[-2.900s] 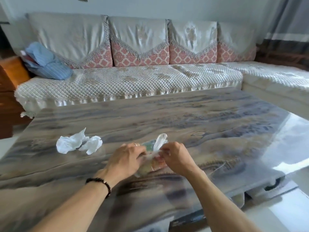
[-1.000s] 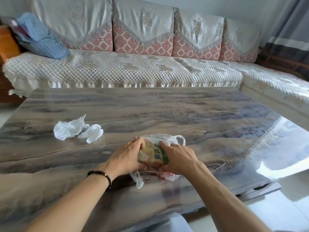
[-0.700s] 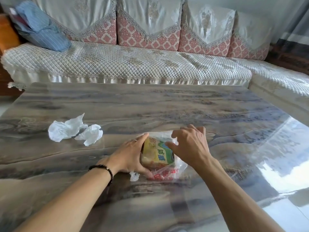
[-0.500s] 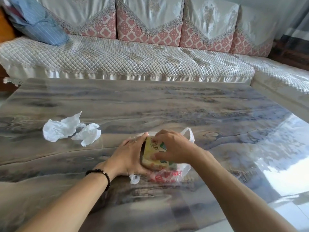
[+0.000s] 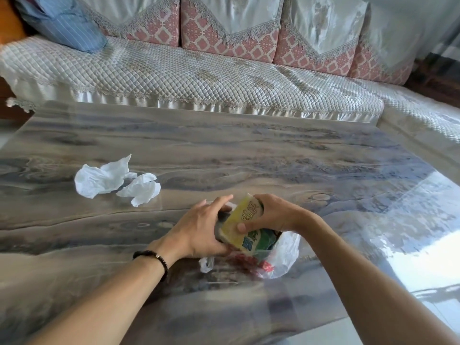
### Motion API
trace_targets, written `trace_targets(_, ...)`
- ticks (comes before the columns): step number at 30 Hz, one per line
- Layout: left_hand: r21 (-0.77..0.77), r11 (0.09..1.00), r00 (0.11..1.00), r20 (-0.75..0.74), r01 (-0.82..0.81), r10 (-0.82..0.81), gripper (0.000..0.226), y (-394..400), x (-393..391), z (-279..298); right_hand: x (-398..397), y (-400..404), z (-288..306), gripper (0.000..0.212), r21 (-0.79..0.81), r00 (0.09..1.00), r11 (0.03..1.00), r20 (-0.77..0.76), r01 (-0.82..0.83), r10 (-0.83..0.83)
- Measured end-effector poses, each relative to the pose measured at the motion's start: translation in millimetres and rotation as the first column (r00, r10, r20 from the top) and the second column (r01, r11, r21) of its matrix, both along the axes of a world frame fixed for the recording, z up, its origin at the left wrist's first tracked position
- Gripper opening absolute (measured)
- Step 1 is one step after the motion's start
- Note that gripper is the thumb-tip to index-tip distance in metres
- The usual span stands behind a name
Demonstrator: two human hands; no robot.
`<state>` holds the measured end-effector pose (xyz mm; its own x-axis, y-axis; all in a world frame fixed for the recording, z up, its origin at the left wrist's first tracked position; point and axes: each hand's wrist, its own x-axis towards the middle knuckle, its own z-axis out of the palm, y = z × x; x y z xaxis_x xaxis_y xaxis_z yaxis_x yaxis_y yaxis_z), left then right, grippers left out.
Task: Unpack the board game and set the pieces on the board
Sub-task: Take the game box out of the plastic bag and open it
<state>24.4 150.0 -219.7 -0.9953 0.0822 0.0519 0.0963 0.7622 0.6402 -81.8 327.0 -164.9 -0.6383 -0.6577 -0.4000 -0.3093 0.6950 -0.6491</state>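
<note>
A small yellow, blue and green game box point(image 5: 245, 221) sticks up tilted out of a thin clear plastic bag point(image 5: 281, 255) with red print, near the front of the marble-patterned table point(image 5: 249, 158). My right hand point(image 5: 270, 214) grips the box across its top, thumb on the printed face. My left hand point(image 5: 196, 229) holds the left side of the box and the bag, fingers stretched along it. The lower end of the box is hidden inside the bag.
Two crumpled white tissues point(image 5: 114, 180) lie on the table to the left of my hands. A quilted sofa point(image 5: 199, 78) runs along the table's far edge, with a blue cushion point(image 5: 62, 21) at its left end. Glare covers the table's right corner.
The knotted bag has been opened and laid down. My right hand took hold of the box and has lifted its top end out of the bag. The camera moved closer.
</note>
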Motion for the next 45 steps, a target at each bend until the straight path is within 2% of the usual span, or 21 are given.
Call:
trace_targets(3, 0.223, 0.974, 0.997, 0.072, -0.039, 0.023, 0.090, -3.4, 7.1, 11.9, 3.5, 1.3, -4.5, 0.048, -0.241, 0.973, 0.944, 0.102, 0.227, -0.208)
trace_targets(5, 0.343, 0.936, 0.996, 0.060, -0.085, 0.069, 0.091, -6.0, 14.2, 21.4, 8.8, -3.8, -8.7, 0.052, -0.351, 0.925, 0.858, 0.202, 0.376, -0.323)
trace_targets(6, 0.338, 0.936, 0.995, 0.036, -0.102, 0.095, 0.098, -7.5, 19.5, 26.0, 13.0, -8.4, -11.5, 0.053, -0.396, 0.892, 0.801, 0.257, 0.449, -0.373)
trace_targets(8, 0.175, 0.977, 0.992, -0.013, -0.124, 0.129, 0.128, -10.8, 34.2, 33.3, 25.1, -21.9, -15.8, 0.050, -0.460, 0.817, 0.676, 0.364, 0.576, -0.448)
trace_targets(10, -0.074, 0.987, 0.989, -0.033, -0.145, 0.143, 0.147, -11.5, 53.8, 36.7, 39.9, -38.3, -17.9, 0.040, -0.474, 0.740, 0.570, 0.477, 0.671, -0.474)
trace_targets(12, -0.249, 0.952, 0.984, -0.042, -0.179, 0.174, 0.152, -13.2, 73.5, 32.7, 56.7, -56.8, -17.1, 0.033, -0.447, 0.667, 0.504, 0.589, 0.739, -0.456)
trace_targets(15, -0.362, 0.880, 0.947, -0.021, -0.307, 0.321, 0.148, -33.4, 94.3, 14.9, 77.9, -86.1, -14.6, 0.030, -0.424, 0.627, 0.477, 0.642, 0.769, -0.440)
trace_targets(17, -0.439, 0.818, 0.923, -0.081, -0.372, 0.376, 0.134, -55.6, 107.2, 7.5, 88.1, -104.0, -13.1, 0.033, -0.442, 0.645, 0.476, 0.602, 0.760, -0.471)
trace_targets(18, -0.483, 0.783, 0.915, -0.124, -0.393, 0.383, 0.120, -67.6, 114.4, 7.1, 91.7, -111.6, -11.5, 0.035, -0.453, 0.654, 0.473, 0.569, 0.755, -0.499)
trace_targets(21, -0.614, 0.646, 0.886, -0.225, -0.453, 0.406, 0.056, -107.2, 137.9, 15.0, 99.7, -130.0, -4.0, 0.042, -0.505, 0.671, 0.446, 0.498, 0.739, -0.549)
trace_targets(23, -0.659, 0.551, 0.836, -0.232, -0.512, 0.498, 0.041, -137.8, 150.3, 19.8, 105.7, -140.3, 0.2, 0.043, -0.524, 0.676, 0.432, 0.501, 0.734, -0.540)
trace_targets(26, -0.568, 0.534, 0.745, -0.233, -0.626, 0.625, 0.042, -166.6, 156.8, 26.6, 114.7, -152.2, -2.6, 0.049, -0.506, 0.682, 0.458, 0.509, 0.730, -0.525)
trace_targets(30, -0.353, 0.694, 0.776, -0.358, -0.628, 0.520, 0.051, -144.6, 152.6, 39.2, 120.6, -153.1, -5.5, 0.059, -0.488, 0.707, 0.512, 0.478, 0.707, -0.521)
trace_targets(33, -0.220, 0.844, 0.833, -0.404, -0.490, 0.378, 0.069, -109.3, 152.9, 49.8, 119.4, -135.5, -1.3, 0.042, -0.490, 0.702, 0.505, 0.438, 0.710, -0.562)
trace_targets(35, -0.224, 0.905, 0.897, -0.348, -0.361, 0.272, 0.086, -85.1, 147.0, 48.5, 116.0, -114.7, -0.6, 0.035, -0.477, 0.675, 0.486, 0.410, 0.732, -0.614)
trace_targets(38, -0.223, 0.946, 0.960, -0.205, -0.235, 0.190, 0.104, -48.9, 129.7, 37.6, 114.0, -79.8, -1.5, 0.032, -0.429, 0.615, 0.456, 0.389, 0.780, -0.686)
trace_targets(39, -0.218, 0.952, 0.973, -0.135, -0.215, 0.189, 0.106, -38.8, 122.6, 31.9, 115.9, -68.9, -2.4, 0.026, -0.388, 0.617, 0.491, 0.346, 0.780, -0.706)
trace_targets(41, -0.227, 0.955, 0.982, -0.045, -0.191, 0.186, 0.109, -23.3, 107.9, 20.7, 118.5, -48.1, -5.7, 0.025, -0.251, 0.718, 0.681, 0.095, 0.688, -0.690)
trace_targets(43, -0.229, 0.958, 0.985, -0.013, -0.172, 0.174, 0.109, -15.3, 94.8, 10.8, 118.9, -30.5, -8.4, 0.034, -0.038, 0.804, 0.839, -0.266, 0.542, -0.532)
trace_targets(44, -0.212, 0.963, 0.986, 0.000, -0.165, 0.169, 0.109, -14.1, 89.4, 7.4, 117.9, -23.8, -9.0, 0.035, -0.005, 0.809, 0.876, -0.379, 0.483, -0.449)
trace_targets(45, -0.194, 0.969, 0.988, 0.010, -0.152, 0.157, 0.110, -14.8, 84.7, 5.3, 115.9, -19.2, -8.2, 0.042, -0.017, 0.822, 0.910, -0.422, 0.414, -0.382)
